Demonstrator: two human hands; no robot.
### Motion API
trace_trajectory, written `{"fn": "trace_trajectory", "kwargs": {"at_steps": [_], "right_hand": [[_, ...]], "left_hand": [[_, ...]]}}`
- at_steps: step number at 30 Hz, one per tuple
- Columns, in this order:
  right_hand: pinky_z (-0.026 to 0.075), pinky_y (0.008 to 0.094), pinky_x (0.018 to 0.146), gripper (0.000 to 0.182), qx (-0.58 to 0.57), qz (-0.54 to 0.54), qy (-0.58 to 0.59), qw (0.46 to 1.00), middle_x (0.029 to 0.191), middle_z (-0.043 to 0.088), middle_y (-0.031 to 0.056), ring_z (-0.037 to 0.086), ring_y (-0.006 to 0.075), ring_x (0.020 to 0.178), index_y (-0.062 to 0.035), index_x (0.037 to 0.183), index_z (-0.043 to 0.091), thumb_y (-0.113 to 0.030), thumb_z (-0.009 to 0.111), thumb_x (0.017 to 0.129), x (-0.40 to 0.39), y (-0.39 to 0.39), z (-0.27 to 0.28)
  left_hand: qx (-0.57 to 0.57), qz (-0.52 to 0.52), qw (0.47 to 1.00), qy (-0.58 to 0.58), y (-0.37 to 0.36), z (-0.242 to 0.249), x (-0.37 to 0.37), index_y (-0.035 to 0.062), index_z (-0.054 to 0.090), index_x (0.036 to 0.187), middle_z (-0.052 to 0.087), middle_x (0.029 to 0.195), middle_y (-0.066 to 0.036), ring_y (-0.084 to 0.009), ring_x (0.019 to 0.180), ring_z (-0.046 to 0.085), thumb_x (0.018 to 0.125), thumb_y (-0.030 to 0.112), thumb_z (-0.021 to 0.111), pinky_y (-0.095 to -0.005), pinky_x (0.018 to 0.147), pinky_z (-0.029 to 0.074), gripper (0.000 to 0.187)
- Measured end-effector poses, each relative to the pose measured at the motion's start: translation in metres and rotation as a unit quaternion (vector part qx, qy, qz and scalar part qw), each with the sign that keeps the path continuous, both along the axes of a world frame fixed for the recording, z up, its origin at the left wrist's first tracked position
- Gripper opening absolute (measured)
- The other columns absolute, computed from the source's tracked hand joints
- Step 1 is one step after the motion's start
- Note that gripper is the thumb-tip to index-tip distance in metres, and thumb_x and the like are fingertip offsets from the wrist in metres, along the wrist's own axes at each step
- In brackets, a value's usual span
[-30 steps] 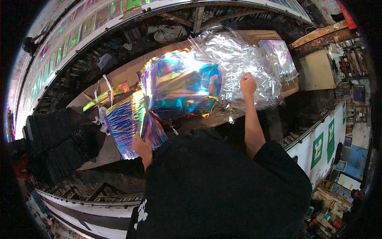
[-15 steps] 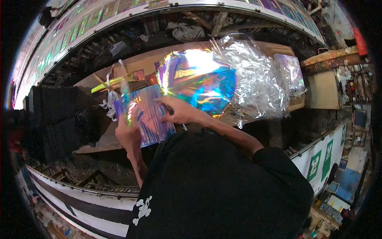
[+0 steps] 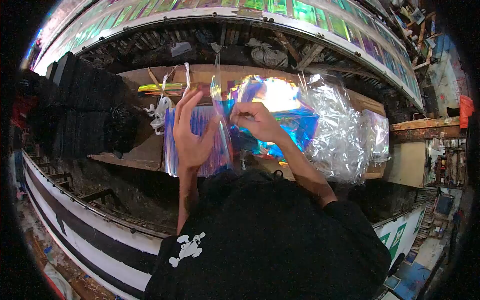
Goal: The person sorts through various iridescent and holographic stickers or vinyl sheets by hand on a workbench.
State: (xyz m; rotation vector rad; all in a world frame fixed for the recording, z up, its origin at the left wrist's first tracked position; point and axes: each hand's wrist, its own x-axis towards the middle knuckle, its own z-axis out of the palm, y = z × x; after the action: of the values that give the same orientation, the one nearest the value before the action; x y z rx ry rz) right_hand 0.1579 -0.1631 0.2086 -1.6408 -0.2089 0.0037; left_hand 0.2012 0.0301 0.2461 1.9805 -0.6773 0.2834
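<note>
A stack of iridescent film sheets [image 3: 172, 145], ribbed with fine parallel lines, lies on the cardboard below my hands. My left hand [image 3: 194, 142] is over the stack, fingers stretched and the thumb apart, holding nothing I can see. My right hand [image 3: 260, 122] is closed in a pinch at a thin, see-through film sheet [image 3: 218, 92] raised on edge at the stack's right side. Just beyond that hand is a crumpled, shiny iridescent film [image 3: 295, 125]. Crinkled clear plastic [image 3: 335, 130] sits farther right.
Cardboard [image 3: 132, 147] covers the work surface. Dark stacked blocks [image 3: 75, 110] stand on the left. White plastic ties [image 3: 160, 115] lie beside the sheets. A second film stack [image 3: 377, 132] is at the right. A long panel [image 3: 300, 17] with shiny pieces spans the far side.
My left hand has opened, its fingers now spread upward. The right hand has moved off the stack's middle to its right side, where a film sheet now stands raised. The camera view has shifted.
</note>
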Motion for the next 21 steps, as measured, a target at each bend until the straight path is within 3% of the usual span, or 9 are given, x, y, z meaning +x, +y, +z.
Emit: {"fn": "trace_trajectory", "kwargs": {"at_steps": [1, 5, 7, 8, 11, 12, 14, 19, 21], "right_hand": [[0.044, 0.0287, 0.068, 0.013, -0.005, 0.000, -0.001, 1.000, 0.074, 0.061, 0.0046, 0.051, 0.0091, 0.072, -0.0001, 0.093, 0.065, -0.012, 0.062, 0.090, 0.003, -0.005, 0.009], [0.047, 0.0349, 0.071, 0.015, -0.199, -0.011, -0.116, 0.973, 0.081, 0.065, 0.0133, 0.059, 0.0200, 0.074, -0.0020, 0.096, 0.065, -0.016, 0.060, 0.092, 0.021, -0.029, 0.041], [0.045, 0.0317, 0.068, 0.027, -0.209, -0.071, -0.181, 0.958, 0.074, 0.058, 0.0084, 0.054, 0.0179, 0.070, 0.0010, 0.087, 0.060, -0.024, 0.057, 0.096, 0.031, -0.035, 0.064], [0.043, 0.0337, 0.063, 0.025, -0.192, -0.081, -0.148, 0.967, 0.071, 0.055, 0.0104, 0.053, 0.0221, 0.065, 0.0009, 0.086, 0.058, -0.022, 0.055, 0.096, 0.032, -0.035, 0.078], [0.041, 0.0357, 0.058, 0.022, -0.237, -0.169, -0.185, 0.939, 0.067, 0.051, 0.0137, 0.052, 0.0282, 0.060, 0.0001, 0.081, 0.054, -0.017, 0.053, 0.095, 0.023, -0.010, 0.103], [0.045, 0.0434, 0.058, 0.020, -0.281, -0.176, -0.241, 0.912, 0.067, 0.055, 0.0159, 0.059, 0.0365, 0.063, -0.0025, 0.076, 0.051, -0.016, 0.054, 0.091, 0.019, -0.002, 0.106], [0.044, 0.0444, 0.056, 0.020, -0.293, -0.198, -0.271, 0.896, 0.065, 0.053, 0.0165, 0.057, 0.0377, 0.060, -0.0031, 0.075, 0.050, -0.014, 0.054, 0.090, 0.026, 0.003, 0.097], [0.040, 0.0435, 0.050, 0.016, -0.240, -0.213, -0.336, 0.886, 0.062, 0.051, 0.0156, 0.055, 0.0358, 0.055, -0.0047, 0.073, 0.050, -0.008, 0.058, 0.087, 0.015, 0.011, 0.101], [0.040, 0.0430, 0.050, 0.015, -0.249, -0.213, -0.331, 0.885, 0.062, 0.050, 0.0153, 0.054, 0.0356, 0.055, -0.0047, 0.073, 0.050, -0.007, 0.057, 0.087, 0.024, 0.002, 0.099]], "left_hand": [[0.034, -0.016, 0.993, -0.109, -0.004, 0.011, 0.006, 0.0029, 0.055, 0.128, 0.056, 0.130, -0.015, -0.0217, 0.114, 0.058, 0.091, 0.019, 0.065, -0.0338, 0.088, 0.050, 0.042], [0.056, -0.067, 0.983, -0.158, -0.020, 0.034, 0.027, 0.0022, 0.059, 0.118, 0.064, 0.115, -0.015, -0.0215, 0.103, 0.064, 0.090, 0.019, 0.067, -0.0339, 0.081, 0.051, 0.034], [0.045, -0.089, 0.994, 0.039, -0.026, 0.045, 0.032, 0.0007, 0.062, 0.102, 0.068, 0.090, -0.011, -0.0206, 0.083, 0.066, 0.090, 0.019, 0.067, -0.0323, 0.070, 0.049, 0.023], [-0.031, -0.083, 0.996, 0.031, -0.035, 0.047, 0.029, -0.0003, 0.060, 0.088, 0.061, 0.067, -0.008, -0.0193, 0.062, 0.059, 0.094, 0.020, 0.061, -0.0332, 0.059, 0.044, 0.021], [-0.039, 0.000, 0.998, 0.056, -0.050, 0.034, 0.025, -0.0003, 0.057, 0.082, 0.057, 0.067, -0.019, -0.0323, 0.059, 0.058, 0.099, 0.024, 0.051, -0.0392, 0.054, 0.043, 0.031], [-0.041, 0.004, 0.998, 0.049, -0.055, 0.033, 0.018, -0.0003, 0.057, 0.082, 0.057, 0.067, -0.019, -0.0323, 0.059, 0.058, 0.099, 0.024, 0.051, -0.0392, 0.054, 0.043, 0.031], [-0.165, -0.036, 0.986, 0.012, -0.060, 0.034, 0.008, -0.0003, 0.055, 0.080, 0.054, 0.065, -0.020, -0.0361, 0.055, 0.054, 0.101, 0.025, 0.045, -0.0418, 0.050, 0.038, 0.034], [-0.100, -0.013, 0.994, 0.050, -0.058, 0.052, 0.024, -0.0012, 0.056, 0.082, 0.052, 0.063, -0.021, -0.0366, 0.055, 0.055, 0.100, 0.021, 0.047, -0.0403, 0.051, 0.038, 0.031], [-0.138, -0.063, 0.987, -0.044, -0.053, 0.054, 0.018, -0.0015, 0.056, 0.080, 0.052, 0.062, -0.020, -0.0365, 0.053, 0.050, 0.100, 0.021, 0.047, -0.0390, 0.051, 0.038, 0.032]]}}
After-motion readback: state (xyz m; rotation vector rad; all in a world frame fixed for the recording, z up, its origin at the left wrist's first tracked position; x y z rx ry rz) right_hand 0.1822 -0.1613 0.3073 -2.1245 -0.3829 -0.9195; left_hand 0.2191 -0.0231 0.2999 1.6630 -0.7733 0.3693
